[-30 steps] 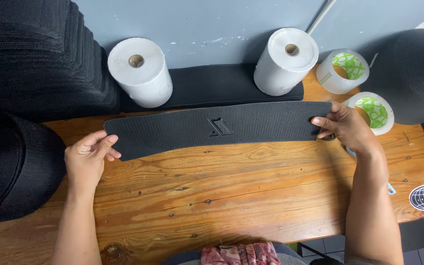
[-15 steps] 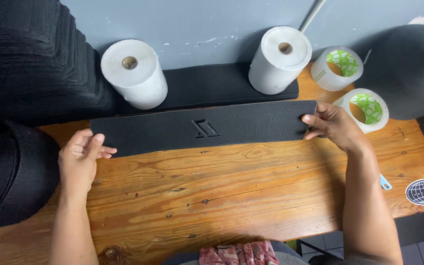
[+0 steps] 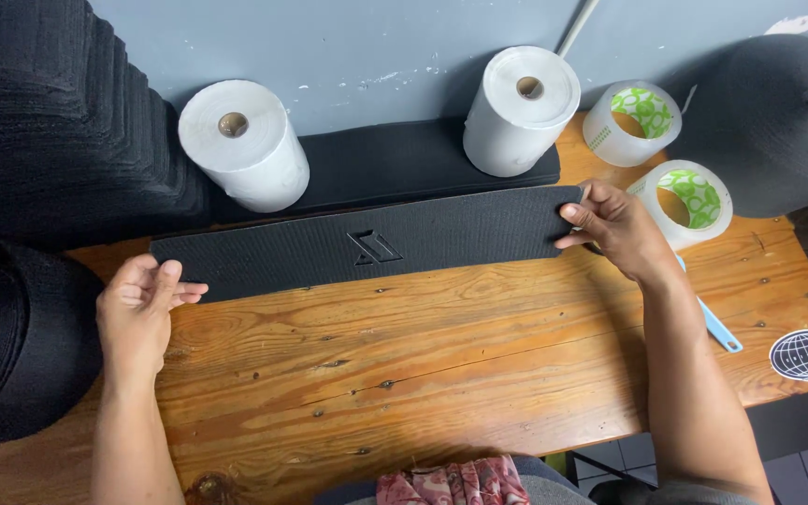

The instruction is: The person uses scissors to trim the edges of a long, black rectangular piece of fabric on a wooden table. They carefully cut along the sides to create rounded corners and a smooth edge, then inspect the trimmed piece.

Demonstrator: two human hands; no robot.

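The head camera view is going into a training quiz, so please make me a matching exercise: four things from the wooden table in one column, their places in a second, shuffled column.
Things:
1. long black foam strip
2. left hand
3. right hand
4. round globe sticker

Places:
A. gripping the strip's right end
B. on the table's right edge, apart from the hands
C. lying flat across the table between the hands
D. at the strip's left end, fingers curled

Pairs: 1-C, 2-D, 3-A, 4-B

Matt black strip (image 3: 367,245) (perhaps textured foam) on knotty varnished wooden table (image 3: 441,374).
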